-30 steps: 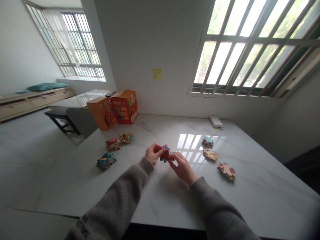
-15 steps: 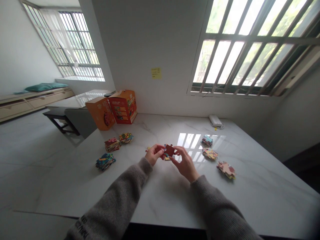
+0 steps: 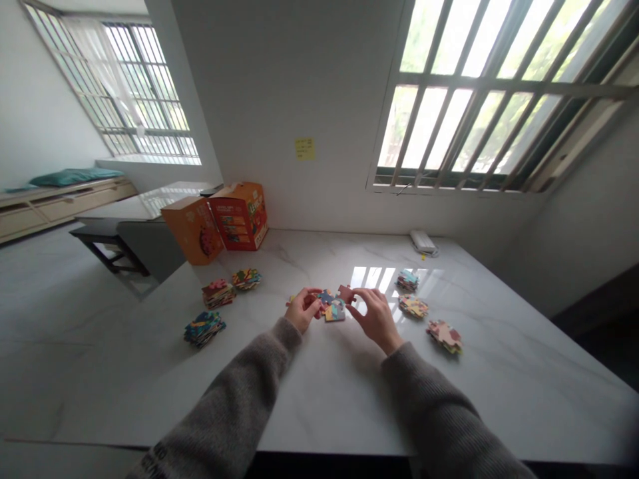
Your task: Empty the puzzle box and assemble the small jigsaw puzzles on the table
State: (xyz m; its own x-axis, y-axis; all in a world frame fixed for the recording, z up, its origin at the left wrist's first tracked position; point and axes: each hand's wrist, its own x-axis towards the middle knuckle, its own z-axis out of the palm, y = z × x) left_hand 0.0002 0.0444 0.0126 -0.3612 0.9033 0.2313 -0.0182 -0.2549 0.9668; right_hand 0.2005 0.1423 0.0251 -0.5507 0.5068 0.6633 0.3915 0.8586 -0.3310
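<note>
My right hand [image 3: 374,318] pinches a brownish-red jigsaw puzzle piece [image 3: 345,293] at its right edge, between thumb and fingers. My left hand [image 3: 302,311] is closed on puzzle pieces; a dark blue piece [image 3: 326,297] shows by its fingertips, and the fingers partly cover the rest. Below and between both hands is a small pile topped by a yellow, grey and light blue puzzle piece [image 3: 335,311]. A bit of another coloured piece peeks out behind the left hand.
Puzzle piece stacks stand left: blue-green [image 3: 204,328], red [image 3: 218,292], multicoloured [image 3: 246,279]. On the right are a teal-topped stack [image 3: 408,280], a yellowish stack [image 3: 413,305] and a pink stack [image 3: 444,336]. Orange boxes [image 3: 239,218] and a white device [image 3: 423,243] stand at the back of the marble table [image 3: 319,399].
The brownish-red piece has moved right, away from my left hand, and is now held by the right alone. The dark blue piece and the pile below have come into clearer view.
</note>
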